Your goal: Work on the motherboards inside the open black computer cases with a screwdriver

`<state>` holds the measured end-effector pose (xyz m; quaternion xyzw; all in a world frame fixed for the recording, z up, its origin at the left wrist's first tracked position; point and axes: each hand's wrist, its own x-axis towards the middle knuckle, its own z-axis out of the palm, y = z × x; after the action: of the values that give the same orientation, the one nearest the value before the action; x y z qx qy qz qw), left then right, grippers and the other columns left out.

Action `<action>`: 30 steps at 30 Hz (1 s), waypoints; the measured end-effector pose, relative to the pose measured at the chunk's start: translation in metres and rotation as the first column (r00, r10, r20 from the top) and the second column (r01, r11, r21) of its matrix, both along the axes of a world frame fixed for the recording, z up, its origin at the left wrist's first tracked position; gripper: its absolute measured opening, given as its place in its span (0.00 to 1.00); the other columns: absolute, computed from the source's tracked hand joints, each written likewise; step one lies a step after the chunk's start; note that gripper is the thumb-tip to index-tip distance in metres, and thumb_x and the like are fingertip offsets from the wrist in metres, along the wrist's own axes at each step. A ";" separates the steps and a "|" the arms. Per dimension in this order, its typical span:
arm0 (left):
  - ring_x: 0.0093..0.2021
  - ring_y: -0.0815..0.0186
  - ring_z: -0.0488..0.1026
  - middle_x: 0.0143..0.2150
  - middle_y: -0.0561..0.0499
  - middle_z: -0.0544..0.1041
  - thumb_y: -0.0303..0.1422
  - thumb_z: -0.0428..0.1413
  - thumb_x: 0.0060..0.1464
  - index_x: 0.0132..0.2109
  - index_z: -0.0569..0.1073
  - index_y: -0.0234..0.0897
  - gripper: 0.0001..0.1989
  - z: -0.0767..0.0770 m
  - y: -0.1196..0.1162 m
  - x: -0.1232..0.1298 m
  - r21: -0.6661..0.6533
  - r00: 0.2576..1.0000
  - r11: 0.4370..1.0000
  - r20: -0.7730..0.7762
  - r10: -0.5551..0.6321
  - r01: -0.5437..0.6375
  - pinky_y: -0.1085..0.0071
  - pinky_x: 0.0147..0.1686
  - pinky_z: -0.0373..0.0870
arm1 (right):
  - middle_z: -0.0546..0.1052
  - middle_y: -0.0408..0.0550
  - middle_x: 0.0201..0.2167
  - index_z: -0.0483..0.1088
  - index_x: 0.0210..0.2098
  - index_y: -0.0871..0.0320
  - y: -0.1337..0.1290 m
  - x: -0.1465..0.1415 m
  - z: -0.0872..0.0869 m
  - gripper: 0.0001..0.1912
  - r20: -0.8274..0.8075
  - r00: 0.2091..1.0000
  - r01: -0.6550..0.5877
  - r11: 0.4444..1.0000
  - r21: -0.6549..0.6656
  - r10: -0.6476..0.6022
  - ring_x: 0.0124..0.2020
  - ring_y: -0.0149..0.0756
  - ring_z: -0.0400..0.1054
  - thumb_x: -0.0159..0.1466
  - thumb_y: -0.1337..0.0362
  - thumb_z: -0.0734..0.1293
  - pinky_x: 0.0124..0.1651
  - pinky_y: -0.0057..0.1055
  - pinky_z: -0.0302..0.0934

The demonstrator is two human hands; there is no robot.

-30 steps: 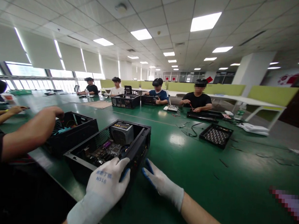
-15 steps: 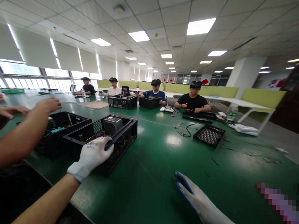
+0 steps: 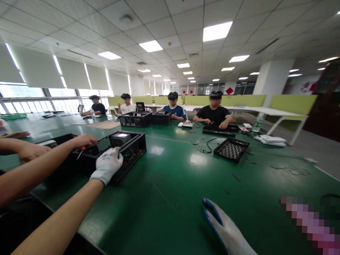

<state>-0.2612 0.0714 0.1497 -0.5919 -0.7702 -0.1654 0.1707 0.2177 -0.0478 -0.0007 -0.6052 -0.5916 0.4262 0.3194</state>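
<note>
At far left, a green bin (image 3: pixel 14 116) on the green table (image 3: pixel 161 202). Then a co-worker's bare hand (image 3: pixel 35 151) beside a second case (image 3: pixel 62 139), partly hidden by arms. Next, a red-handled screwdriver (image 3: pixel 82 149) just under another bare hand (image 3: pixel 86 140); impossible to tell how gripped.

Then the left hand (image 3: pixel 109 164), white-gloved, at the near part of the case (image 3: pixel 133 152), with fingers bent at the top rim and tips out of sight; impossible to tell whether clamped or only resting. Note the case flat on the table, open on top, close beside the second case, with a power supply (image 3: pixel 121 138) inside toward the far side. Probably heavy and stiff, and heaviest near the power supply; perhaps smooth on the walls and sharp along the rim. Best taken low by two opposite walls, with gloved palms outside, away from any fragile parts within.

Farther back, a third case (image 3: pixel 135 119). Then loose cables (image 3: pixel 207 146). Nearer, the right hand (image 3: pixel 224 229), gloved, above the table: thumb and fingers apart, holding nothing. Well beyond, a black tray (image 3: pixel 231 149). Last, a pixelated purple thing (image 3: pixel 315 226), impossible to identify.
</note>
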 end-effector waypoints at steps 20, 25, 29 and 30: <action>0.50 0.57 0.80 0.48 0.46 0.83 0.39 0.55 0.63 0.54 0.78 0.39 0.16 -0.129 -0.050 0.223 0.045 0.677 0.760 0.422 -0.603 0.649 0.60 0.54 0.76 | 0.65 0.54 0.72 0.60 0.73 0.55 -0.016 -0.011 0.014 0.46 0.188 0.982 -0.013 0.998 0.060 0.001 0.72 0.56 0.58 0.68 0.31 0.54 0.76 0.48 0.47; 0.46 0.55 0.81 0.46 0.45 0.83 0.39 0.55 0.64 0.54 0.78 0.38 0.17 -0.143 -0.049 0.219 0.056 0.674 0.768 0.441 -0.593 0.638 0.57 0.50 0.78 | 0.64 0.52 0.72 0.60 0.74 0.52 -0.018 -0.011 0.012 0.44 0.198 0.980 -0.032 0.999 0.029 0.026 0.72 0.57 0.58 0.69 0.32 0.55 0.76 0.50 0.49; 0.47 0.56 0.81 0.46 0.45 0.83 0.39 0.55 0.64 0.54 0.78 0.38 0.16 -0.148 -0.047 0.211 0.137 0.657 0.761 0.424 -0.624 0.634 0.58 0.50 0.78 | 0.66 0.50 0.72 0.60 0.73 0.48 -0.020 -0.013 0.010 0.40 0.179 0.983 -0.043 0.998 0.041 0.035 0.71 0.55 0.59 0.69 0.35 0.58 0.75 0.52 0.52; 0.46 0.56 0.81 0.46 0.45 0.83 0.39 0.54 0.65 0.54 0.78 0.38 0.16 -0.149 -0.047 0.210 0.163 0.652 0.760 0.422 -0.630 0.629 0.58 0.49 0.78 | 0.66 0.49 0.71 0.62 0.73 0.47 -0.021 -0.013 0.011 0.39 0.177 0.984 -0.048 0.997 0.054 0.038 0.71 0.55 0.60 0.69 0.36 0.59 0.74 0.52 0.52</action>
<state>-0.0516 0.0247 0.0008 -0.7661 -0.5345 -0.3477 -0.0808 0.2043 -0.0686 0.0098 -0.6180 -0.6425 0.3606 0.2743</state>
